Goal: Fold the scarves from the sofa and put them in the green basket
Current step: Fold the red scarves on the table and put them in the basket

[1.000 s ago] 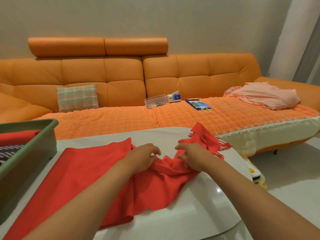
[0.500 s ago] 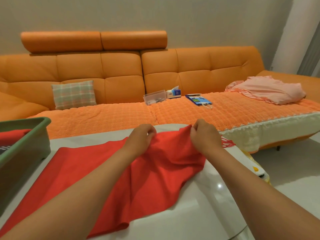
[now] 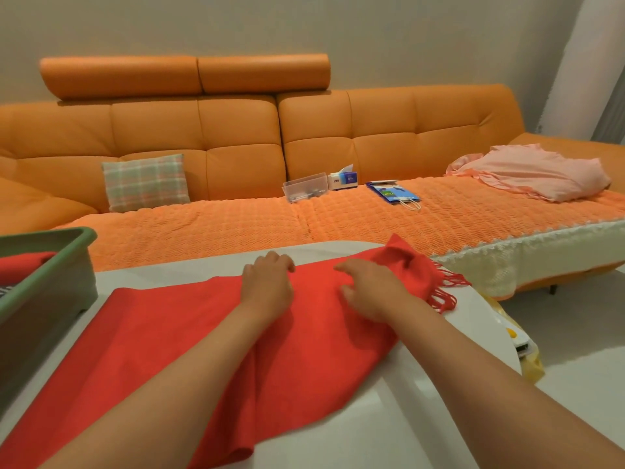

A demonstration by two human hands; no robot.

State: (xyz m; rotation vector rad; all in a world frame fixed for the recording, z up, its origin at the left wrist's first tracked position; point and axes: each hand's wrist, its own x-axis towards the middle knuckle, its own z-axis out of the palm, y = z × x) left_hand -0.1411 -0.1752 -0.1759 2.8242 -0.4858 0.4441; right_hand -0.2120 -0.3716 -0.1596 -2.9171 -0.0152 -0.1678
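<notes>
"Red scarf: where is it found?"

"It is spread along the white tabletop, from the near left corner to the far right. Its fringe is laid at the tabletop's right edge, and the end by the fringe is bunched up."

"How is the left grip seen?"

"It is laid on the scarf at the far edge, with the fingers curled down there. Whether the cloth is pinched cannot be told."

"And the right grip?"

"It is released. The fingers are stretched out loosely and rested on the scarf, just beside the bunched end. Nothing is grasped by it."

"Where is the basket placed?"

"It is set at the tabletop's left end, just beside the scarf. A folded red cloth is held inside, and a striped piece is glimpsed next to it."

"What is seen behind?"

"An orange sofa is set past the tabletop. A plaid pillow, a clear box, a tissue box, a blue bag and a pink cloth are laid on it."
</notes>
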